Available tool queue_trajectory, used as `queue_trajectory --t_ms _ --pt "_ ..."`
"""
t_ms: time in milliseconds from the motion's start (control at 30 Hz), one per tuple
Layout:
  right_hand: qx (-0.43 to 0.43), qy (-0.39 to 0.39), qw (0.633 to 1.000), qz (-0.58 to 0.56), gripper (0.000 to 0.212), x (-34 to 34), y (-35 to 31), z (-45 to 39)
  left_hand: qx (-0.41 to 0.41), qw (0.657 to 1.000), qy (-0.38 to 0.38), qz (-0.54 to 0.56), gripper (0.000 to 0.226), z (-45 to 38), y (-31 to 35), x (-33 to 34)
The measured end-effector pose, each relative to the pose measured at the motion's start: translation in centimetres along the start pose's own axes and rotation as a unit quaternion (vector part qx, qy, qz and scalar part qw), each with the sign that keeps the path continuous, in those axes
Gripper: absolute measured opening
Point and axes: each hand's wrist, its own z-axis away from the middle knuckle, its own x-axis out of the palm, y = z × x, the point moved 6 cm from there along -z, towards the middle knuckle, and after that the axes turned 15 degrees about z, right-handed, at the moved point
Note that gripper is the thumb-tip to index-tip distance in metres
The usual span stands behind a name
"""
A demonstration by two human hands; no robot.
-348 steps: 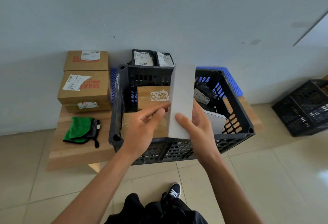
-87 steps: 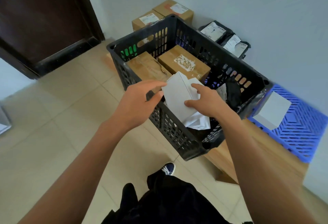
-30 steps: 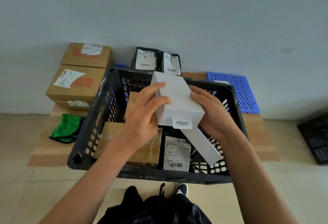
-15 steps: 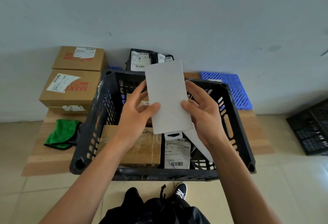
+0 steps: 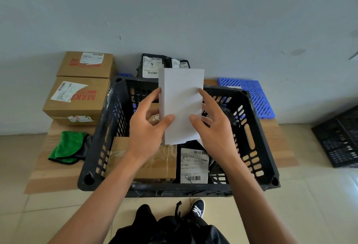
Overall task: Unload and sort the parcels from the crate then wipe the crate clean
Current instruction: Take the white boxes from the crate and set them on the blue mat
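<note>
I hold a flat white box (image 5: 181,104) upright above the black crate (image 5: 255,147). My left hand (image 5: 147,129) grips its left edge and my right hand (image 5: 213,129) its right edge. Inside the crate lie a taped brown carton (image 5: 143,164), a black mailer bag with a white label (image 5: 194,165) and another brown parcel, mostly hidden behind my hands. Two brown cartons (image 5: 77,96) are stacked at the back left of the low wooden bench (image 5: 56,174). Two black mailer bags (image 5: 151,65) lean on the wall behind the crate.
A green cloth (image 5: 66,147) lies on the bench left of the crate. A blue plastic grid (image 5: 249,94) lies at the back right. Another black crate (image 5: 341,137) stands on the tiled floor at the right. My shoe (image 5: 197,206) is under the bench's front edge.
The white box has turned from lying tilted in my hands to standing upright with its broad face toward me. Both hands shifted to its side edges.
</note>
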Motion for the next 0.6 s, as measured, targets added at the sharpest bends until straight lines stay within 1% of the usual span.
queue_trajectory --t_ms 100,333,467,600 --pt "0.006 0.004 1.000 -0.027 0.064 -0.2 0.2 0.3 -0.027 0.999 -0.003 0.040 0.067 0.0 -0.1 0.2" --pt "0.032 0.018 0.996 -0.084 0.061 -1.4 1.3 1.1 -0.063 0.994 -0.030 0.087 0.060 0.2 -0.5 2.2" --pt "0.041 0.036 0.994 -0.093 0.061 -3.4 2.3 1.7 -0.066 0.993 -0.056 0.084 0.059 0.0 -0.3 4.7" --pt "0.053 0.086 0.988 -0.114 0.059 -7.2 4.4 2.6 -0.075 0.989 -0.099 0.080 0.058 0.3 -0.4 9.2"
